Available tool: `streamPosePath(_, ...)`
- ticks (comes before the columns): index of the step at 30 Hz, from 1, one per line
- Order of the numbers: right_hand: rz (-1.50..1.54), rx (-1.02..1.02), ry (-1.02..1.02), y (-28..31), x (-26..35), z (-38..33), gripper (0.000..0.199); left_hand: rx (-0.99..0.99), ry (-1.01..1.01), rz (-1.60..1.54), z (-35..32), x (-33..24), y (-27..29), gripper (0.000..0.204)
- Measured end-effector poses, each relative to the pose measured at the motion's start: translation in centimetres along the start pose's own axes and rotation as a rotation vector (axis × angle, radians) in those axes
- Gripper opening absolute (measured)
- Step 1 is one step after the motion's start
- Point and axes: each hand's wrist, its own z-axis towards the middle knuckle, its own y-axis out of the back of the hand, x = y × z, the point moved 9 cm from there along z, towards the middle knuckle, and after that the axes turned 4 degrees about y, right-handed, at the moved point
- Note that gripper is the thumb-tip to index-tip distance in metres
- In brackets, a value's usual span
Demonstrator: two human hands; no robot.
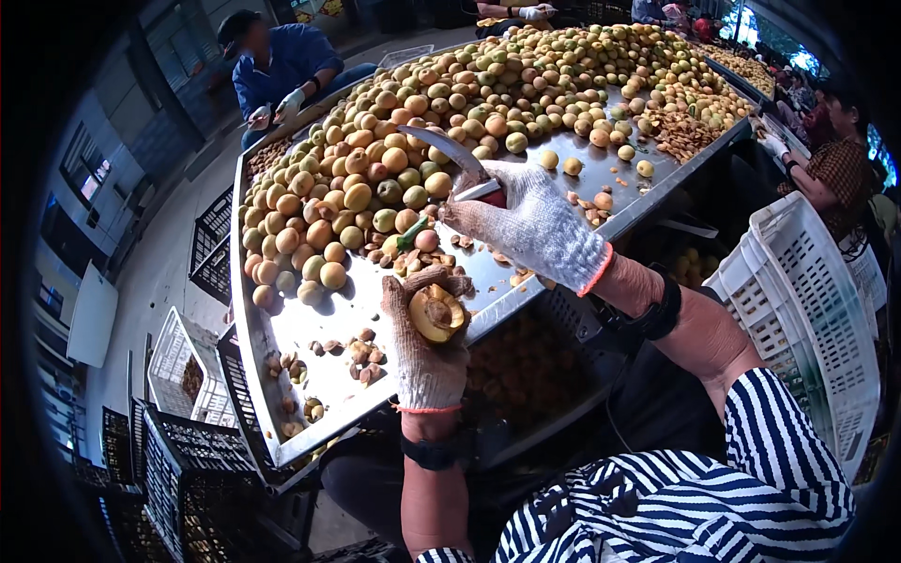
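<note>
My left hand (424,347), in a soiled white knit glove, is closed round a cut-open apricot (436,313); its yellow flesh and brown stone face up. In my right hand (535,220), also gloved, is a curved knife (441,144) with a reddish handle. Its blade points up and left, apart from the fruit in my left hand. Both hands are over the near edge of a metal table (511,324). A large heap of whole apricots (375,169) covers much of the tabletop. Loose stones and scraps (361,355) lie left of my left hand.
White plastic crates stand at right (798,300) and left (178,361). Black crates (202,450) are stacked at lower left. Across the table a person in blue (286,70) sits with gloved hands; another person (835,178) sits at right. Cut fruit (526,380) fills a container under the table edge.
</note>
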Motion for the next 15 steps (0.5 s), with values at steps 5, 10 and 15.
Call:
streamPosePath(5, 0.696, -0.177, 0.176, 0.6, 4.0, -1.2, 0.021, -0.140, 0.053, -0.118, 0.5, 1.1, 0.0, 0.032)
streamPosePath(10, 0.375, -0.282, 0.512, -0.7, 6.3, -1.7, 0.019, -0.178, 0.094, -0.037, 0.1, 2.6, 0.2, 0.044)
streamPosePath(15, 0.065, -0.170, 0.454, -1.4, 5.6, -2.5, 0.023, 0.008, -0.087, 0.225, 0.1, 2.0, -1.2, 0.047)
